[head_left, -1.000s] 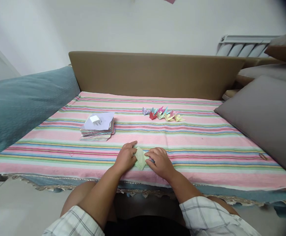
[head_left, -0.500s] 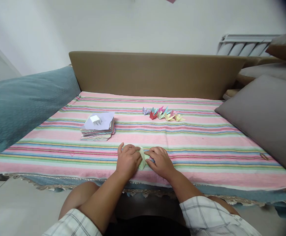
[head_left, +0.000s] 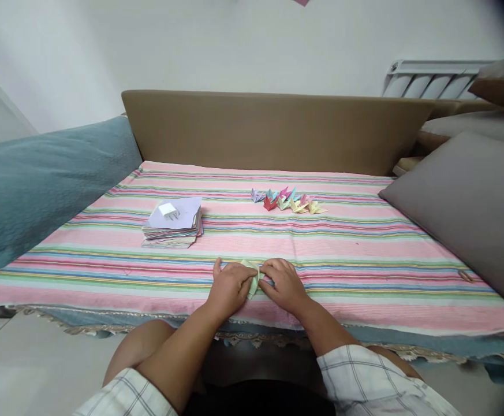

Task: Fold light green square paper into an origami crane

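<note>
A pale green folded paper [head_left: 253, 276] lies near the front edge of the striped cloth [head_left: 355, 254]. My left hand [head_left: 229, 286] covers its left part, fingers curled and pressing down on it. My right hand [head_left: 283, 284] pinches its right edge with curled fingers. Most of the paper is hidden under the two hands. Further back to the left sits a stack of coloured paper sheets [head_left: 174, 226] with a small white plug [head_left: 168, 211] on top.
A row of several small folded paper cranes [head_left: 287, 200] lies in the middle back of the cloth. A teal cushion [head_left: 39, 185] bounds the left side, a grey cushion [head_left: 468, 202] the right, a brown backrest [head_left: 273, 130] behind.
My left hand has slid right over the green paper, covering more of it, and the paper now looks folded narrower. My right hand stays on its right edge.
</note>
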`<state>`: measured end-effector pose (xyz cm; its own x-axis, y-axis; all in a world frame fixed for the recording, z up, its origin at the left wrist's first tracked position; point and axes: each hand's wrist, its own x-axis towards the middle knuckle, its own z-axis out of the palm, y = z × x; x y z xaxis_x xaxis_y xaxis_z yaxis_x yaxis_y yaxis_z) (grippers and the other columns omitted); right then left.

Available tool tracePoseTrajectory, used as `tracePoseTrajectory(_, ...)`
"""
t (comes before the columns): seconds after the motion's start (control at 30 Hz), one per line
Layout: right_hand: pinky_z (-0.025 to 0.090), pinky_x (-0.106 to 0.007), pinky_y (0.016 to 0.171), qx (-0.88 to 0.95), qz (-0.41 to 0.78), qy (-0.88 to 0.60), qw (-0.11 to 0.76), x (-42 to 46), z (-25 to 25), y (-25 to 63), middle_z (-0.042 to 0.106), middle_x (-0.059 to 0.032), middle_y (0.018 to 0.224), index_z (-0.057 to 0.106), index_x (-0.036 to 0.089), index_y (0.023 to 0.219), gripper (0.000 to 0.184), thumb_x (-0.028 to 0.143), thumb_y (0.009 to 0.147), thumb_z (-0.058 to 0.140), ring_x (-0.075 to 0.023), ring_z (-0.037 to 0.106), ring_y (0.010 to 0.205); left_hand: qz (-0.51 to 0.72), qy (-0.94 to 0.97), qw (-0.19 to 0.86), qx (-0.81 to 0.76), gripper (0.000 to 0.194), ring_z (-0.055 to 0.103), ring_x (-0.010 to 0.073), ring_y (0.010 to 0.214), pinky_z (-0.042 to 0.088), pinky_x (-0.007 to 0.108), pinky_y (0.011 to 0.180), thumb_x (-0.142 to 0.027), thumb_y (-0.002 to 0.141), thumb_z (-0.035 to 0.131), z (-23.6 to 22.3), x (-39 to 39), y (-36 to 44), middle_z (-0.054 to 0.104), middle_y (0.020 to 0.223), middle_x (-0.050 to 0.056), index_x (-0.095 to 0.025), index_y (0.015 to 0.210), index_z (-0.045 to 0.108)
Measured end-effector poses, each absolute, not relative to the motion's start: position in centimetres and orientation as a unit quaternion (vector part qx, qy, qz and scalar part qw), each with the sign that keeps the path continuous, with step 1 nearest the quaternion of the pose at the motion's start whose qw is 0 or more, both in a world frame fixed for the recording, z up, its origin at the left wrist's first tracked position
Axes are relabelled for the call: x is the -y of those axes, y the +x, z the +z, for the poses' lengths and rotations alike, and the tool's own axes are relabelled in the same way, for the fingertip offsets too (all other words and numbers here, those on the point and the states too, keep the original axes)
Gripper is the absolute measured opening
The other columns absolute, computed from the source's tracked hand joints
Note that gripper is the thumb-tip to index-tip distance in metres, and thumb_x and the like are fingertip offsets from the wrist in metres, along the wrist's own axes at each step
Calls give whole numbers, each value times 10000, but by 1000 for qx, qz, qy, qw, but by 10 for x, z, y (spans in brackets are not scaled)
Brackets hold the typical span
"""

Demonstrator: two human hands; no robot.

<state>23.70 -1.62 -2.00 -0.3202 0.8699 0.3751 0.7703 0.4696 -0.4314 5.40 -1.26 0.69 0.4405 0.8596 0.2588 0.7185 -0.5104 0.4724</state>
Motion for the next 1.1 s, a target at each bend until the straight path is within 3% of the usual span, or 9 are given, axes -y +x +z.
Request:
tracePoseTrajectory(0.1, 349, -371, 867, 801, 102, -511, 295, 16, -20, 237, 601, -43, 1018, 623, 249, 1004, 203, 314, 823, 560, -217, 495, 978, 218, 839, 183, -463, 209, 560, 203, 1025, 68, 543, 1065, -365, 866, 493, 10, 12, 50, 683, 1035, 10, -308, 1005, 638)
tracePoseTrajectory(0.2, 347, -374, 872, 797, 109, -513, 301, 16, -19, 237, 606, -38, 1004, 627, 247, 973, 182, 314, 811, 580, -212, 503, 973, 211, 844, 177, -460, 304, 556, 227, 1009, 88, 540, 1061, -496, 710, 662, 12, 12, 47, 686, 960, 13, -272, 916, 645)
tracePoseTrajectory(0.3, 353, -374, 866, 794, 104, -512, 311, 17, -19, 236, 608, -37, 991, 629, 245, 946, 164, 303, 795, 605, -211, 508, 959, 210, 850, 152, -458, 320, 570, 226, 955, 110, 545, 1054, -500, 625, 733, 10, 13, 46, 681, 853, 2, -242, 793, 645)
tracePoseTrajectory(0.43, 356, -373, 879, 804, 92, -491, 323, 18, -20, 236, 613, -36, 1017, 645, 245, 894, 105, 284, 808, 600, -211, 502, 986, 200, 861, 137, -446, 200, 573, 229, 979, 69, 570, 1062, -449, 679, 707, 9, 14, 47, 679, 877, -12, -258, 730, 676)
tracePoseTrajectory(0.63, 367, -371, 850, 827, 89, -454, 318, 18, -20, 238, 645, -27, 999, 657, 239, 869, 122, 267, 861, 539, -203, 512, 957, 193, 868, 136, -436, 249, 547, 257, 1042, 30, 600, 1053, -473, 625, 746, 7, 13, 46, 674, 1032, 14, -290, 790, 706)
tracePoseTrajectory(0.87, 364, -367, 826, 826, 105, -450, 324, 16, -20, 238, 658, -22, 983, 638, 234, 874, 102, 243, 862, 537, -194, 533, 926, 205, 866, 152, -430, 78, 548, 239, 1058, 17, 603, 1041, -356, 761, 658, 7, 14, 46, 678, 1064, -2, -297, 798, 693)
tracePoseTrajectory(1.1, 361, -360, 814, 821, 114, -459, 320, 16, -19, 237, 660, -18, 980, 619, 238, 910, 109, 228, 870, 519, -197, 532, 921, 220, 854, 137, -452, 100, 558, 241, 1060, 48, 603, 1047, -342, 789, 623, 6, 12, 48, 677, 1077, 13, -278, 860, 652)
